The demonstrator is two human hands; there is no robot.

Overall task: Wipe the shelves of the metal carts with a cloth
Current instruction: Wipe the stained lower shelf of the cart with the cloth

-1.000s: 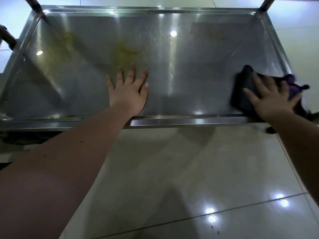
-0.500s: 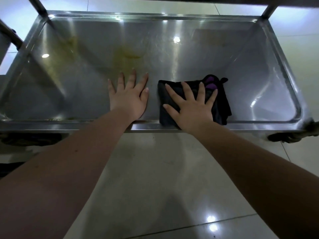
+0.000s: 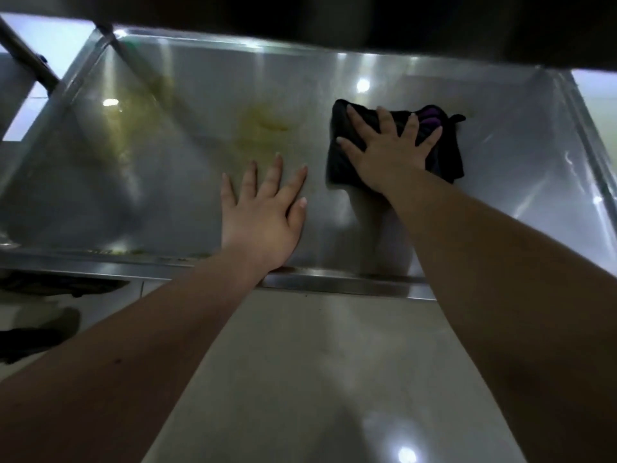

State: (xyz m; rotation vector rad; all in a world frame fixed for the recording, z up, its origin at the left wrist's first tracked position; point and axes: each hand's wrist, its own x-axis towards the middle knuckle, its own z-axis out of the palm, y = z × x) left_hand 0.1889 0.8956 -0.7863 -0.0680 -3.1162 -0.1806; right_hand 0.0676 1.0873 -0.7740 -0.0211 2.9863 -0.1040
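A stainless steel cart shelf (image 3: pixel 340 282) with a raised rim fills the upper half of the head view. My right hand (image 3: pixel 389 152) presses flat, fingers spread, on a dark cloth with purple patches (image 3: pixel 447 158) lying on the shelf right of centre. My left hand (image 3: pixel 263 212) rests flat on the bare metal near the front rim, fingers straight and pointing away from me. Yellowish stains (image 3: pixel 263 132) mark the shelf just beyond the left hand, and more smears (image 3: pixel 140 115) run toward the left.
The dark underside of an upper shelf (image 3: pixel 334 18) hangs across the top of the view. A cart post (image 3: pixel 30 58) rises at the far left. Glossy floor tiles (image 3: pixel 317 379) lie below the front rim. A dark object (image 3: pixel 36 339) sits on the floor at lower left.
My right hand has pushed the cloth away from the front rim toward the back of the shelf, after sweeping it in from the right end. The left hand has stayed put.
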